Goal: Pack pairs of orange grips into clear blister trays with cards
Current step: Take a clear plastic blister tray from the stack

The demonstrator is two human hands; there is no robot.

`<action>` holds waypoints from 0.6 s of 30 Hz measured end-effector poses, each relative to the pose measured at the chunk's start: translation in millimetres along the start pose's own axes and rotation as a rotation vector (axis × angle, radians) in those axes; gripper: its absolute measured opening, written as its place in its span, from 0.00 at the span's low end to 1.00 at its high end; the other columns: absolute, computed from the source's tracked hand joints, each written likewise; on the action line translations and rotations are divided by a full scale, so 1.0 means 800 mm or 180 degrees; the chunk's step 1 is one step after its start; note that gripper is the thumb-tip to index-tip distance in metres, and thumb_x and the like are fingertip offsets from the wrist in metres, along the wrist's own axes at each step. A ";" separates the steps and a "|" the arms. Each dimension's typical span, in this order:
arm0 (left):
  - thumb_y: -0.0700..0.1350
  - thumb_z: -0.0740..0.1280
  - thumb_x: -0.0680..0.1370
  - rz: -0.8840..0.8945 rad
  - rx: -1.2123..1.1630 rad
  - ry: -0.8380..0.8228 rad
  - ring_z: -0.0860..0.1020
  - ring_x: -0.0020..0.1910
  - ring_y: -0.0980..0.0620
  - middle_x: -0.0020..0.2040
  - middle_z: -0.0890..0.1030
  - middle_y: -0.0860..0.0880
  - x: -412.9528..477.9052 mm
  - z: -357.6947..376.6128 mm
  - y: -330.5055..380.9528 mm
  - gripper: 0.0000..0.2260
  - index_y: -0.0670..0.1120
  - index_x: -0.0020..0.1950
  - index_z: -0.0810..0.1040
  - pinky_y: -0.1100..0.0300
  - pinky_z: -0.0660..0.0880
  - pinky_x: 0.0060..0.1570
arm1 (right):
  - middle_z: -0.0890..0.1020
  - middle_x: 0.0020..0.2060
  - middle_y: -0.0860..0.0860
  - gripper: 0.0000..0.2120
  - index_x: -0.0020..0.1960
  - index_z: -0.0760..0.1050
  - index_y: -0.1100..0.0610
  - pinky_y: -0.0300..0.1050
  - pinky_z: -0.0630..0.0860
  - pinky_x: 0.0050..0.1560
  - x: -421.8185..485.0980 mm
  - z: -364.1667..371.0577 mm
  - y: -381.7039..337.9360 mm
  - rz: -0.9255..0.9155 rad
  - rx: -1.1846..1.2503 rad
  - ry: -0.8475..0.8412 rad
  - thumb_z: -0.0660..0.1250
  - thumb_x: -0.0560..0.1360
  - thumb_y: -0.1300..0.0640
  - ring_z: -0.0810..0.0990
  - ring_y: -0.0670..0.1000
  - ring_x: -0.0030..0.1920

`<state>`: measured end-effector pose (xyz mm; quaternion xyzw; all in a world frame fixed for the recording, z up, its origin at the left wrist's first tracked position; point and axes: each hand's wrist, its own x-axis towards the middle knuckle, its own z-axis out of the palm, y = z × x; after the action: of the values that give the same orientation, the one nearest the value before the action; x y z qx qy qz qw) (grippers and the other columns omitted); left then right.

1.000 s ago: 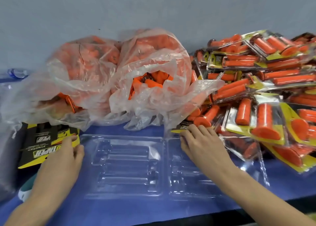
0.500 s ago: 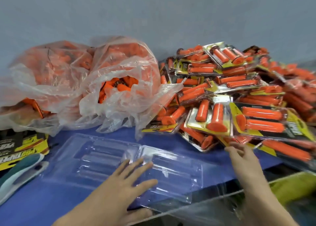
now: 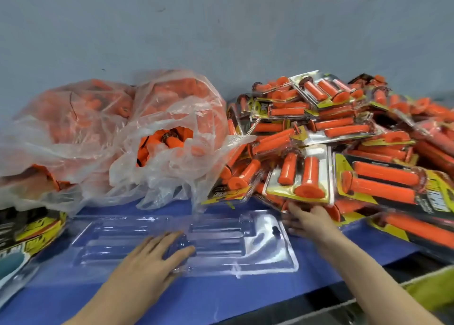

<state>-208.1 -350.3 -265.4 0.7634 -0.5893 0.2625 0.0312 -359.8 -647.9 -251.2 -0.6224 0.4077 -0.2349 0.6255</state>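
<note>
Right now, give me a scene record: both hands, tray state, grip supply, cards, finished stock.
left: left hand lies flat on the clear blister tray, fingers straight
right: right hand touches the lower edge of the nearest pack; grip unclear
tray: open on the blue table, no grips or card in it
supply: loose grips in plastic bags behind the tray
cards: black and yellow stack at far left
done: packed pile at right
</note>
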 end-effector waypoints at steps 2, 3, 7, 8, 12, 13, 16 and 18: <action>0.52 0.39 0.85 -0.0014 -0.0026 0.0100 0.86 0.43 0.47 0.51 0.86 0.45 0.003 0.002 0.005 0.35 0.54 0.47 0.87 0.54 0.81 0.36 | 0.82 0.36 0.58 0.13 0.50 0.77 0.67 0.38 0.79 0.29 0.018 -0.005 -0.005 0.0004 0.0209 0.0094 0.64 0.80 0.56 0.82 0.50 0.32; 0.51 0.42 0.85 -0.0036 -0.0071 0.0134 0.86 0.43 0.46 0.50 0.86 0.45 0.005 0.002 0.008 0.32 0.53 0.46 0.87 0.52 0.82 0.37 | 0.81 0.36 0.58 0.13 0.50 0.77 0.67 0.38 0.80 0.29 0.022 -0.008 -0.005 0.0028 0.0279 0.0115 0.64 0.80 0.56 0.81 0.50 0.33; 0.48 0.56 0.72 -0.0183 -0.0262 -0.0115 0.85 0.44 0.45 0.51 0.85 0.44 0.003 -0.008 0.015 0.19 0.52 0.46 0.87 0.53 0.82 0.36 | 0.83 0.39 0.60 0.14 0.50 0.77 0.65 0.42 0.80 0.28 0.010 -0.018 0.006 0.0340 0.0067 -0.0190 0.65 0.80 0.52 0.82 0.55 0.34; 0.48 0.56 0.71 -0.0259 -0.0307 -0.0131 0.85 0.45 0.45 0.53 0.85 0.44 -0.001 -0.008 0.017 0.19 0.51 0.47 0.87 0.54 0.82 0.36 | 0.83 0.39 0.61 0.14 0.51 0.76 0.64 0.42 0.80 0.27 0.003 -0.021 0.008 0.0458 -0.0041 -0.0291 0.64 0.80 0.52 0.82 0.55 0.32; 0.52 0.55 0.77 -0.0602 -0.0554 -0.0070 0.84 0.49 0.47 0.57 0.83 0.47 -0.017 -0.005 0.022 0.18 0.51 0.51 0.85 0.59 0.80 0.37 | 0.81 0.30 0.53 0.12 0.50 0.78 0.62 0.40 0.75 0.25 -0.040 -0.022 0.016 0.0641 -0.0218 -0.1092 0.63 0.81 0.53 0.79 0.49 0.25; 0.53 0.53 0.80 -0.0616 -0.0551 -0.0047 0.83 0.51 0.46 0.58 0.82 0.47 -0.020 -0.003 0.023 0.20 0.51 0.52 0.85 0.58 0.80 0.41 | 0.83 0.32 0.52 0.12 0.51 0.81 0.61 0.40 0.76 0.27 -0.049 -0.022 0.017 0.0540 -0.0150 -0.1150 0.63 0.81 0.55 0.81 0.50 0.28; 0.59 0.52 0.81 -0.0468 -0.0464 -0.0120 0.81 0.57 0.44 0.59 0.81 0.47 -0.024 -0.001 0.025 0.23 0.51 0.56 0.84 0.52 0.71 0.59 | 0.84 0.51 0.60 0.11 0.57 0.83 0.55 0.53 0.83 0.42 -0.068 -0.022 0.009 0.0288 0.0562 -0.1090 0.63 0.81 0.56 0.85 0.60 0.49; 0.61 0.56 0.79 -0.0456 -0.0596 -0.0149 0.80 0.57 0.45 0.59 0.80 0.48 -0.022 -0.005 0.026 0.21 0.52 0.58 0.82 0.55 0.67 0.59 | 0.79 0.59 0.65 0.14 0.62 0.80 0.56 0.60 0.79 0.56 -0.078 -0.021 -0.003 0.0236 0.0963 -0.1394 0.65 0.80 0.52 0.79 0.67 0.59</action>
<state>-231.8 -340.0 -274.8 0.8033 -0.5557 0.1855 0.1073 -407.9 -607.9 -233.4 -0.5424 0.2454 -0.1298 0.7929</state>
